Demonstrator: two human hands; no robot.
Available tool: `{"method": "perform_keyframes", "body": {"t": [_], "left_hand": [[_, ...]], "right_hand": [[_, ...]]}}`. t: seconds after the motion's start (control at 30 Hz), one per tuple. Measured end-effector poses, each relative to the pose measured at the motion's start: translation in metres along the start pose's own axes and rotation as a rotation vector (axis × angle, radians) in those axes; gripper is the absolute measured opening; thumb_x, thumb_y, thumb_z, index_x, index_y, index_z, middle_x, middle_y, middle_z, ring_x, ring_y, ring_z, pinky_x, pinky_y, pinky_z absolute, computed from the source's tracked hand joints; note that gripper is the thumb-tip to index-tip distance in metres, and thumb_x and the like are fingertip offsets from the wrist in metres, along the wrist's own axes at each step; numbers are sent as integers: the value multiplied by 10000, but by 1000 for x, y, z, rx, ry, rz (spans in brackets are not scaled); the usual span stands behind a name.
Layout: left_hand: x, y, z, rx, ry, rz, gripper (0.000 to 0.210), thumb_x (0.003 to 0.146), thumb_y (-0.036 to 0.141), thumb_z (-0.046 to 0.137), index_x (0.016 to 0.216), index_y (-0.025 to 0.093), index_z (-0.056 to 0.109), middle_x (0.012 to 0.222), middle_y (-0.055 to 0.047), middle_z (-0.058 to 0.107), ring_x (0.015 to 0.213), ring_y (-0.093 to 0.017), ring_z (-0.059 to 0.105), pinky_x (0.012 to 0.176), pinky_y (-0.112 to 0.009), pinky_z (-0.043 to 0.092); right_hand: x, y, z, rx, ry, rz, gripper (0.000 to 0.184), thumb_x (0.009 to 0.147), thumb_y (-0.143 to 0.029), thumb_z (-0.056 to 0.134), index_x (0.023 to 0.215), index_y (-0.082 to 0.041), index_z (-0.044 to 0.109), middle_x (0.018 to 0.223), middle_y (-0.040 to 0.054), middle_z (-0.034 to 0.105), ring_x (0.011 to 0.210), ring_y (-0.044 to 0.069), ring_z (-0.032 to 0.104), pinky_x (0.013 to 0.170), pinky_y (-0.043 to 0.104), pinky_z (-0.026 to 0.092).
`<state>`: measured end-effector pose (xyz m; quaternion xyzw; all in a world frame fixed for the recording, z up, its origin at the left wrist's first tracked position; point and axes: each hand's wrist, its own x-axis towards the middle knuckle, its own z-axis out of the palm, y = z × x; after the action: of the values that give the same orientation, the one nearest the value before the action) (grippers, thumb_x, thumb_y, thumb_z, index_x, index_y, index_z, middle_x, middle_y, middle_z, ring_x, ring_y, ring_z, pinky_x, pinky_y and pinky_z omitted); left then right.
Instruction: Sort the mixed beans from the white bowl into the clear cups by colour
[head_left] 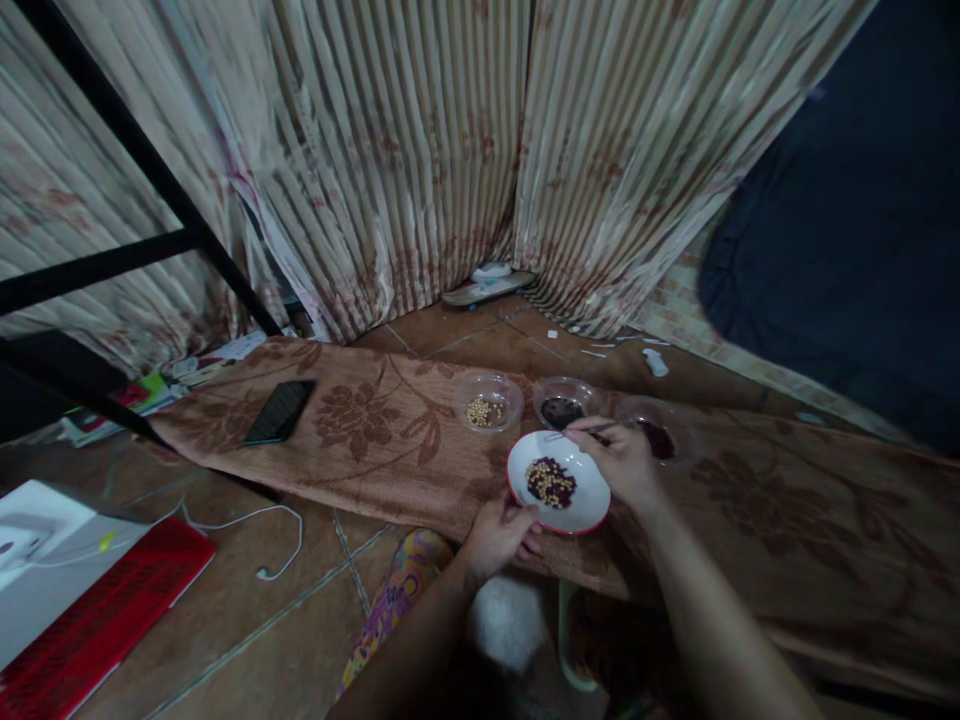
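My left hand [498, 540] grips the near left rim of a white bowl [589, 490] with a red edge, thumb on top. Inside the bowl lies a mixed heap of pale yellow and dark red beans [551, 483]. Above the bowl's far rim, my right hand [619, 455] is closed on slim metal tweezers [559, 436], whose tips point left. Behind the bowl stand three clear plastic cups: the left cup [487, 388] with yellow beans [485, 411], the middle cup [566, 388] with dark beans [559, 411], and the right cup [637, 408], partly behind my hand, with dark red beans [660, 440].
A brown flowered cloth [390, 490] covers the long narrow bench. On its left part lies a black phone [279, 412]. A red and white box [112, 590] and a white cable [255, 512] are on the tiled floor. Striped curtains [390, 170] hang behind.
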<state>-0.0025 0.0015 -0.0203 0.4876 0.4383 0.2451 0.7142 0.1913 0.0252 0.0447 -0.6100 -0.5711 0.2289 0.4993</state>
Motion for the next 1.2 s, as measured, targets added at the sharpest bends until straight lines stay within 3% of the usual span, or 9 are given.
{"method": "perform_keyframes", "body": {"t": [0.17, 0.33, 0.47, 0.67, 0.77, 0.9, 1.03, 1.2], "left_hand": [[2, -4, -1, -4, -5, -1, 483, 746, 491, 578, 1062, 145, 462, 741, -15, 604, 442, -88, 555, 369, -178, 406], [3, -7, -1, -19, -20, 27, 484, 751, 499, 568, 1063, 146, 461, 735, -15, 606, 450, -90, 564, 384, -175, 413], [3, -7, -1, -11, -33, 24, 452, 767, 481, 562, 1060, 150, 470, 756, -26, 618, 457, -86, 567, 389, -169, 417], [2, -5, -1, -7, 3, 19, 451, 751, 502, 575, 1015, 147, 486, 745, -25, 621, 464, -100, 579, 383, -182, 418], [1, -3, -1, 0, -3, 23, 446, 747, 501, 581, 996, 142, 493, 746, -29, 624, 469, -100, 582, 392, -187, 426], [-1, 0, -2, 11, -5, 19, 434, 746, 501, 583, 976, 142, 503, 753, -34, 630, 484, -102, 596, 398, -179, 430], [-3, 4, -2, 5, -3, 9, 413, 757, 476, 580, 973, 133, 506, 768, -44, 637, 494, -96, 603, 400, -162, 423], [-3, 6, -2, -9, 3, -12, 427, 738, 467, 610, 985, 136, 497, 751, -34, 635, 483, -93, 595, 402, -162, 433]], "right_hand": [[47, -25, 40, 59, -52, -153, 190, 756, -353, 622, 779, -176, 689, 784, 44, 707, 717, 179, 636, 656, 277, 476], [64, -24, 65, 73, -37, -139, 191, 736, -345, 626, 780, -168, 683, 765, 45, 709, 711, 187, 644, 686, 297, 484], [46, -15, 45, 17, 36, -133, 216, 735, -380, 628, 767, -175, 690, 796, 54, 710, 753, 198, 647, 723, 311, 485], [-12, 3, -5, -50, 108, 53, 284, 741, -423, 637, 793, -150, 698, 792, 80, 706, 642, 194, 626, 569, 289, 473], [-34, 16, -20, -29, 103, 114, 274, 762, -418, 620, 818, -159, 688, 811, 74, 709, 703, 208, 638, 623, 304, 489], [-40, 25, -29, -118, 6, 136, 252, 762, -412, 613, 804, -179, 699, 837, 62, 718, 781, 225, 647, 712, 331, 487], [-36, 26, -32, -115, -74, 142, 255, 773, -410, 597, 830, -185, 702, 846, 54, 721, 772, 216, 645, 682, 312, 485], [-35, 29, -29, -83, -86, 119, 266, 761, -422, 608, 821, -182, 706, 827, 50, 719, 735, 208, 640, 650, 304, 486]]}}
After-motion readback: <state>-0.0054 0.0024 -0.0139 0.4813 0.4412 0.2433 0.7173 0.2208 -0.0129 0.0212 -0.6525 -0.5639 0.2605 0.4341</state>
